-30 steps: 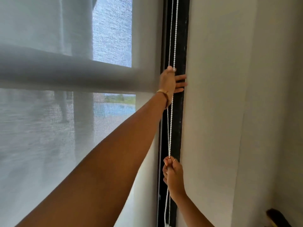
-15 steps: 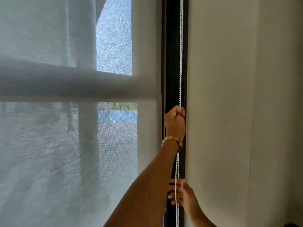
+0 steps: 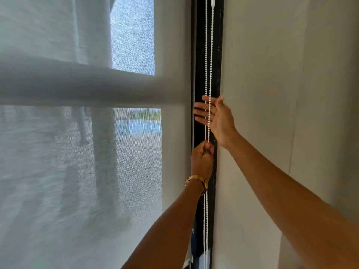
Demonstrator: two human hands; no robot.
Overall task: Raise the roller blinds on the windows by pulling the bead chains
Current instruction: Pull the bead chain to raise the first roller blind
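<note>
The left hand's grip (image 3: 203,158) is clamped on the white beaded plastic chain (image 3: 209,74) hanging against the black window frame (image 3: 199,55); the right hand (image 3: 215,117) is spread open above it, judged ready for the next pull on the translucent grey roller blind (image 3: 77,171).

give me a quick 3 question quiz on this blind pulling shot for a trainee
1. True or false: the left hand is closed on the bead chain.
2. Which hand is open, fingers spread? A) left B) right C) both
3. Fill in: the gold bracelet sits on the ___ wrist.

Key
1. True; it grips the chain in front of the dark window frame.
2. B; the right hand is higher up, open at the chain, not yet gripping.
3. Left.
</note>
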